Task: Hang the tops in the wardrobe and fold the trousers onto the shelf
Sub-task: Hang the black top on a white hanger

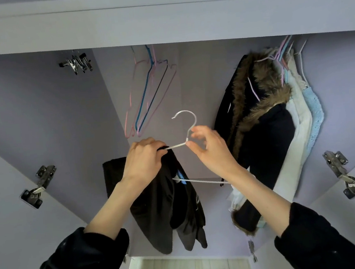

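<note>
I hold a white wire hanger [187, 120] in front of the open lilac wardrobe [41, 107]. A black top [170, 210] hangs from the hanger's left arm and droops down. My left hand [144, 158] grips the top's fabric together with the left end of the hanger. My right hand [207, 144] pinches the hanger's neck just below the hook. The hanger's bottom bar [200, 181] runs across behind my right wrist. The wardrobe rail itself is hidden behind the top edge.
Several empty pink and blue hangers [147, 94] hang at the middle left. A dark fur-trimmed coat [264, 126] and pale tops [305, 112] hang on the right. Clip hangers [77, 62] hang upper left. Door hinges [39, 185] [343, 173] flank the opening.
</note>
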### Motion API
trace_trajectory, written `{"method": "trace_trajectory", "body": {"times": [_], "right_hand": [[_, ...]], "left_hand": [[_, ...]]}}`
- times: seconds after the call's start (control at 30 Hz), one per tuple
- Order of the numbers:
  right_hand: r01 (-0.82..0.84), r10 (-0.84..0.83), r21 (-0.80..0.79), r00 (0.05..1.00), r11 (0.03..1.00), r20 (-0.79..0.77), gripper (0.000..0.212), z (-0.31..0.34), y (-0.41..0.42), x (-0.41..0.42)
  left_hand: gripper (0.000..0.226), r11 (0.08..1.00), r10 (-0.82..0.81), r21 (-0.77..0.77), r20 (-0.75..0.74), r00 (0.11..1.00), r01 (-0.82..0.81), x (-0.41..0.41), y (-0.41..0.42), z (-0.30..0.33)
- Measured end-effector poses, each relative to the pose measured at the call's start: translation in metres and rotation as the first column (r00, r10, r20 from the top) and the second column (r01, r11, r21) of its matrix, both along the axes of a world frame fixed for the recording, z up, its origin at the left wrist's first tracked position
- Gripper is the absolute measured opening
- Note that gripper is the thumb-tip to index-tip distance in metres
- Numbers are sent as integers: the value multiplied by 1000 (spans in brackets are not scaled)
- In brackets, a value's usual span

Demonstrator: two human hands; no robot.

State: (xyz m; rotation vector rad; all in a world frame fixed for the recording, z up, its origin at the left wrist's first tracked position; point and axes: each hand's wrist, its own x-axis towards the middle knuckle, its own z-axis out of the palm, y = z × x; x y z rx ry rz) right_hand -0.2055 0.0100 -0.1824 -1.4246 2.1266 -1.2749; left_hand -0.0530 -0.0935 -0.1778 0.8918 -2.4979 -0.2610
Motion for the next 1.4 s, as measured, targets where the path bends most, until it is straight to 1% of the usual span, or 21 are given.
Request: {"method": "trace_trajectory", "body": {"times": [0.03,0.07,0.1,0.13,0.17,0.2,0.23,0.27,0.3,0.33,0.4,0.43,0.47,0.63,0.73,0.8,0.93,1.03,1.17,1.33,1.4], "right_hand": [[67,-79,-96,989,993,-125,26,0,5,-1],[102,-157,-225,958,969,-239,19,-1,9,0],[93,-201,-324,926,941,-320,11,-4,13,3],[46,-189,-364,910,930,-369,8,-10,17,6],[-30,-107,-328,915,944,-390,10,-18,19,11],[-106,23,-200,926,974,-377,13,-27,20,16],[-175,165,-1,930,985,-329,17,-37,21,21],[-232,288,221,919,947,-268,25,-48,21,24],[-272,378,412,904,870,-200,34,-61,21,25],[-298,437,546,888,783,-143,42,-73,22,24],[-296,504,700,857,650,-106,54,-93,25,21],[-270,515,742,849,614,-117,57,-100,27,17],[-236,510,761,848,604,-142,57,-105,27,12],[-87,380,677,875,731,-298,47,-99,36,-39],[-22,282,610,900,792,-333,38,-74,47,-78],[-8,261,582,899,813,-351,32,-56,48,-96],[-39,305,560,868,828,-392,18,-27,43,-103],[-101,356,494,817,863,-454,22,-10,35,-86],[-228,395,347,731,910,-556,17,7,22,-51],[-295,470,376,681,878,-562,18,14,27,-43],[-315,443,312,681,896,-583,17,17,29,-38]], "left_hand": [[19,1000,20,23,-16,1000,-20,1,-1,0],[19,998,40,45,-33,999,-38,3,-2,0],[19,997,56,64,-49,997,-53,4,-3,1],[19,995,68,78,-61,996,-63,5,-3,2],[19,994,75,83,-71,995,-69,5,-3,4],[19,994,78,80,-81,994,-71,5,-3,6],[19,995,78,72,-94,992,-72,6,-2,8],[19,995,80,64,-113,990,-73,6,-1,11],[18,996,83,56,-137,987,-75,7,-1,13],[18,996,83,51,-167,982,-75,9,0,16],[17,996,81,51,-228,970,-71,13,0,21],[17,996,83,56,-251,964,-71,15,-1,23],[17,995,91,60,-266,960,-78,19,-2,25],[16,978,205,93,-236,950,-188,45,-20,25],[17,967,252,87,-154,955,-241,58,-29,17],[16,971,236,45,-79,969,-233,61,-28,10],[13,979,197,-52,-19,980,-198,62,-25,3],[12,981,176,-79,-54,983,-179,52,-20,4],[14,983,172,-37,-154,973,-180,38,-11,6],[18,966,255,16,-216,943,-258,39,-9,8],[19,961,273,21,-213,938,-274,37,-7,9]]}}
